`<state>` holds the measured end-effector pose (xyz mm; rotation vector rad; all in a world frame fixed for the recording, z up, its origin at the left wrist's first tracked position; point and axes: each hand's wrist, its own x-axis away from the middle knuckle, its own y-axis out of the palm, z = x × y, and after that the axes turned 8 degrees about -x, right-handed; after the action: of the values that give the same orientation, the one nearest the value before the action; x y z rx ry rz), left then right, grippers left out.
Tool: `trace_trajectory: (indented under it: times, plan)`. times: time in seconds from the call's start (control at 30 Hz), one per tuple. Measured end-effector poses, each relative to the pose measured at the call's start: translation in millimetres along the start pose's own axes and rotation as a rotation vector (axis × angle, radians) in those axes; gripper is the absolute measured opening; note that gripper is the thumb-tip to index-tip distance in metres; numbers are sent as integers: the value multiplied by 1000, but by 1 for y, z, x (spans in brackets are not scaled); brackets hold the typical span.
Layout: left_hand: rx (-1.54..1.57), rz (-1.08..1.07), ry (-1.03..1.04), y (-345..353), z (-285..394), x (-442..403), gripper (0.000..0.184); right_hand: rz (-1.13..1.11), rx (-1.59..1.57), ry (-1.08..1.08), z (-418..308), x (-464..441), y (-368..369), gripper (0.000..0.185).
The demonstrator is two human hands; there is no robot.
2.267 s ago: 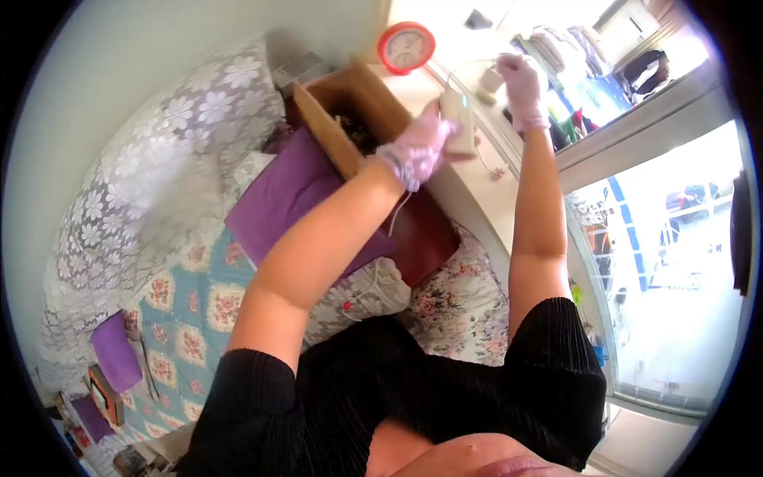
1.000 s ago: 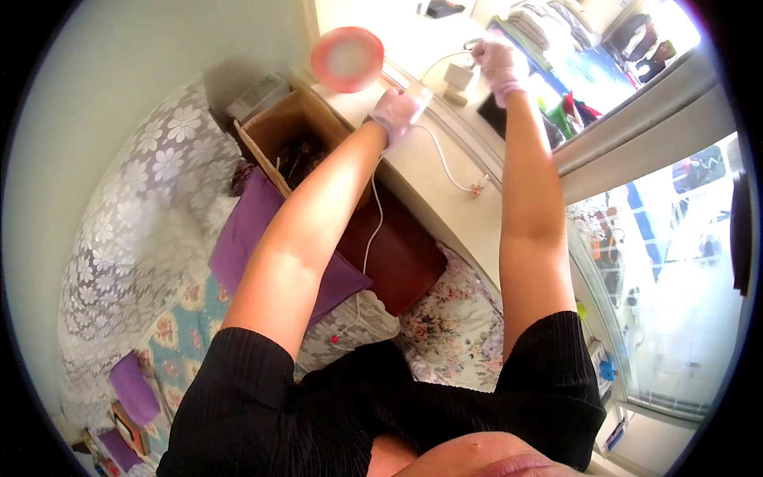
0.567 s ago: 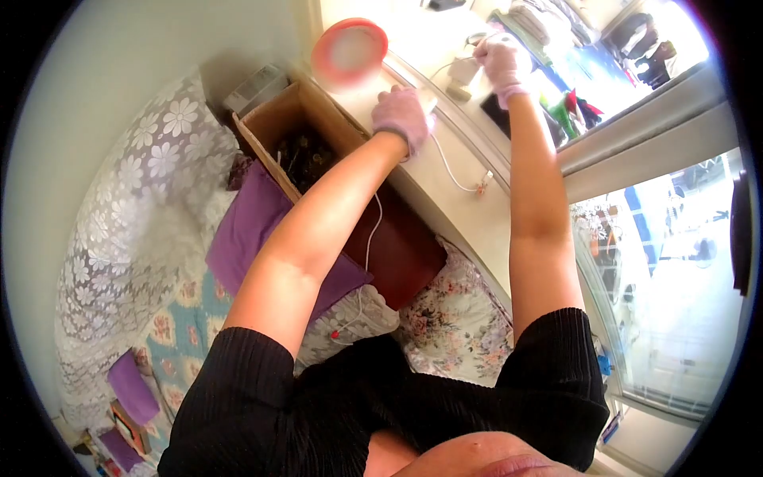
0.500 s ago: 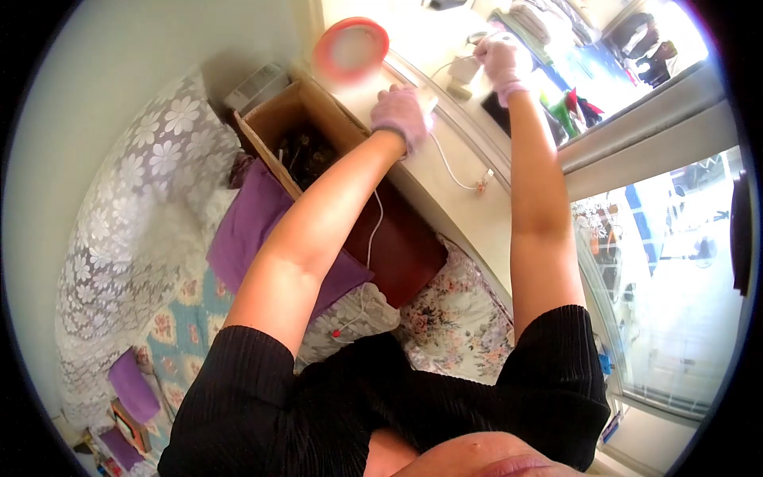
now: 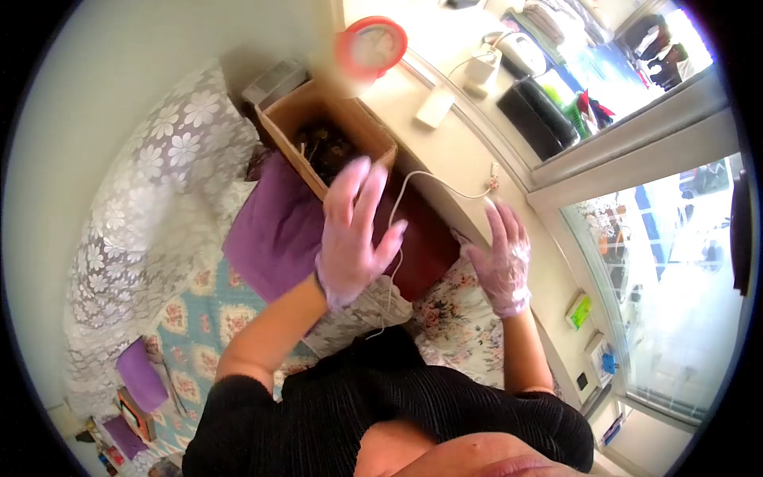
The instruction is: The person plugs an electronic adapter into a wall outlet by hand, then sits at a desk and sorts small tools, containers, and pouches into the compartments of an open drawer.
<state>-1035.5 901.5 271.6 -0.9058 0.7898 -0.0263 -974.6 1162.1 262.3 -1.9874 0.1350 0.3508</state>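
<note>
My left hand [image 5: 354,234], in a thin clear glove, is raised with its fingers apart and holds nothing; it is nearest to the open box [image 5: 290,119] of dark items and the purple cloth [image 5: 274,226]. Also gloved, my right hand [image 5: 502,258] has its fingers spread beside the edge of the white ledge [image 5: 457,163]. A white rectangular device [image 5: 435,107] lies on the ledge, beyond both hands. Between the hands a white cable [image 5: 401,211] hangs down from the ledge, with its plug end near a small patterned item [image 5: 493,183].
A round red-rimmed clock or gauge [image 5: 377,44] stands at the ledge's far end. Past the window frame are a white adapter [image 5: 482,71] and a black case [image 5: 536,115]. Left are a floral lace cover [image 5: 163,151] and a patterned quilt [image 5: 203,318]. A green packet [image 5: 579,311] sits at right.
Both hands have come back toward my body and opened. My left hand has let go of the white device, which now lies on the ledge. My right hand has left the white cord by the adapter.
</note>
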Motion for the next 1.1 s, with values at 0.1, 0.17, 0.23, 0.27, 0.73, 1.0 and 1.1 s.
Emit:
trace_trajectory:
  times: [0.1, 0.17, 0.23, 0.27, 0.73, 1.0, 1.1]
  plan:
    - [92, -148, -98, -18, 1, 94, 80, -205, 313, 51, 31, 41, 4, 77]
    - [78, -193, -91, -36, 3, 151, 79, -202, 346, 36, 60, 49, 16, 77]
    - [68, -210, -55, -53, 1, 202, 78, -194, 387, 41, 67, 51, 22, 77]
    - [49, -226, -35, -64, -1, 227, 76, -166, 384, 8, 64, 51, 22, 79]
    - [71, -767, -1321, -249, -25, 507, 75, -157, 450, -13, 65, 49, 23, 74]
    - [56, -1244, -989, -271, -72, 600, 62, -171, 656, 226, 16, 46, 29, 71]
    - [221, -1382, -1048, -279, -102, 658, 51, 60, 528, 315, -64, 76, 48, 72]
